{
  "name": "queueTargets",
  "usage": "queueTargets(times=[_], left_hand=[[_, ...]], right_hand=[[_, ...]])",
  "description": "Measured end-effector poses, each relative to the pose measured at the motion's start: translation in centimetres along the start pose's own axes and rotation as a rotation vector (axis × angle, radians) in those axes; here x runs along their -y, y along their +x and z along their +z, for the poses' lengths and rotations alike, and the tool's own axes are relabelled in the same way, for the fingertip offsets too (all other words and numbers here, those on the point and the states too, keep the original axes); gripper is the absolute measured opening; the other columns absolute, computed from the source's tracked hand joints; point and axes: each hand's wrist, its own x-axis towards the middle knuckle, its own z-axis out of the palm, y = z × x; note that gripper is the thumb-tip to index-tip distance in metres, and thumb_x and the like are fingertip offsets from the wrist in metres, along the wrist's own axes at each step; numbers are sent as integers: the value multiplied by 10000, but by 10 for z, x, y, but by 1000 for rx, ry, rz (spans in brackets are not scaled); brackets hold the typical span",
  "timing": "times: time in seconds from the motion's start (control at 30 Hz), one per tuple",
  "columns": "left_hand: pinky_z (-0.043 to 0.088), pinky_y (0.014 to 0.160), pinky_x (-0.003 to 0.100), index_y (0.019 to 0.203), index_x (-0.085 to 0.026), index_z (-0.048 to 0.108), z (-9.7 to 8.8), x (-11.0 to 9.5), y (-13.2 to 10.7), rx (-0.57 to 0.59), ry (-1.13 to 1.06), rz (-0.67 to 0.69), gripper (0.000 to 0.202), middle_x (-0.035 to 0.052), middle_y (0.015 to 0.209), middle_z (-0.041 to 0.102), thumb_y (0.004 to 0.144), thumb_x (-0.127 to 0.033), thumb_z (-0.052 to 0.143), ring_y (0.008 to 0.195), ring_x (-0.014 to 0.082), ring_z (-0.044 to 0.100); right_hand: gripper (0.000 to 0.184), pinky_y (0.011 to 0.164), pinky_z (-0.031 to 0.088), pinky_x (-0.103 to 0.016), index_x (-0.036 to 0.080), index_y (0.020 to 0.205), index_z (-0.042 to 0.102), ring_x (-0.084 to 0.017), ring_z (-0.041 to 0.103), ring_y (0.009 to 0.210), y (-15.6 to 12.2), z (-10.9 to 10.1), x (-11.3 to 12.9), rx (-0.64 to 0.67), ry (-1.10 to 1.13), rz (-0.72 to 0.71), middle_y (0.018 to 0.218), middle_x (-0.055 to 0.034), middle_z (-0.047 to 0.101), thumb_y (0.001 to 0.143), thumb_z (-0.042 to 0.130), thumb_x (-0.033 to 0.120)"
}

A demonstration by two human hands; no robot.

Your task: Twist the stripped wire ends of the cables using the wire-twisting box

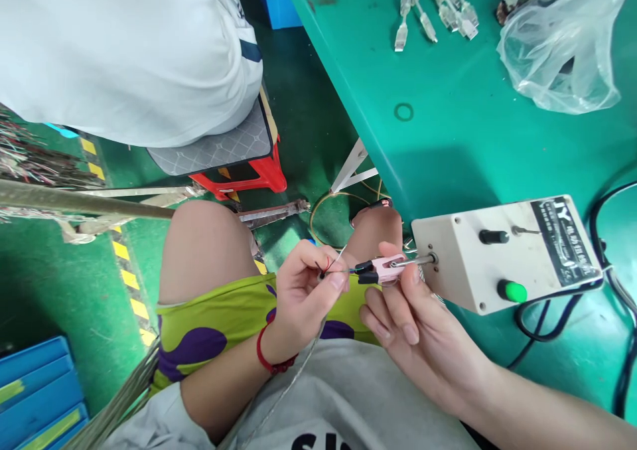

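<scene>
Grey cloth point(348, 397) with dark letters, cut off and unreadable, is seen nearest. Thin wires point(326, 266), red and black, are pinched between thumb and fingers of the left hand point(303, 291), a red band point(271, 360) being worn at its wrist. A pink clip point(385, 269) is gripped by the right hand point(413, 320), touching the metal pin of a white box point(502, 254). A black label point(565, 241) is carried by the box, its print too small to be read. Farther off, clear plugs point(438, 5) and a plastic bag point(557, 45) are laid on the green table point(448, 138).
</scene>
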Motion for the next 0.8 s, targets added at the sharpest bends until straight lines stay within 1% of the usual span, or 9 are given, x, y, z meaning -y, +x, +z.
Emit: queueTargets(times=[0.13,0.3,0.43,0.57,0.63,0.7,0.77,0.8], left_hand=[[503,626,200,959,-241,605,1,2,-1,17,-4,-31,223,-42,794,579,1119,-232,760,662,107,557],[486,589,186,951,-241,598,0,5,-4,-7,19,-45,251,-39,807,584,1118,-280,782,652,102,541],[456,582,183,955,-242,623,0,5,-3,10,56,-25,227,-38,783,591,1121,-268,774,665,112,548],[446,595,193,953,-245,609,0,4,-3,27,74,-18,232,-40,781,594,1124,-263,765,675,113,541],[455,608,205,955,-244,599,0,4,-4,31,87,-11,239,-38,791,603,1127,-272,762,676,112,547],[468,625,217,966,-242,601,-1,5,-6,30,102,4,230,-34,803,611,1129,-277,759,681,113,556],[478,631,224,981,-239,617,-2,7,-8,27,110,19,207,-28,815,613,1126,-271,761,686,117,558],[483,634,226,987,-237,627,-2,8,-9,22,109,22,196,-27,820,615,1122,-266,766,689,118,558]], right_hand=[[281,623,334,-316,351,1252,845,-193,147,615,0,2,1,-6,-18,6,531,95,304,1104,821,589],[274,628,338,-317,339,1248,874,-191,155,619,0,2,2,9,-6,11,534,89,312,1116,813,571],[296,630,345,-294,338,1277,894,-177,186,627,0,1,2,7,0,9,571,79,373,1110,823,571],[326,628,359,-281,352,1303,900,-164,217,625,1,0,3,-5,-3,13,584,77,423,1077,863,586],[375,636,377,-278,373,1351,886,-153,262,623,-1,-1,4,-18,7,31,611,70,492,1050,894,596],[452,656,406,-279,417,1417,852,-136,339,627,-3,-2,5,-35,17,67,704,54,608,994,973,521],[613,683,445,-289,449,1461,819,-127,428,650,-5,-2,6,-46,15,113,838,38,701,899,1047,365],[683,696,464,-296,444,1469,812,-129,462,666,-6,-2,6,-50,8,136,883,32,719,850,1058,290]])
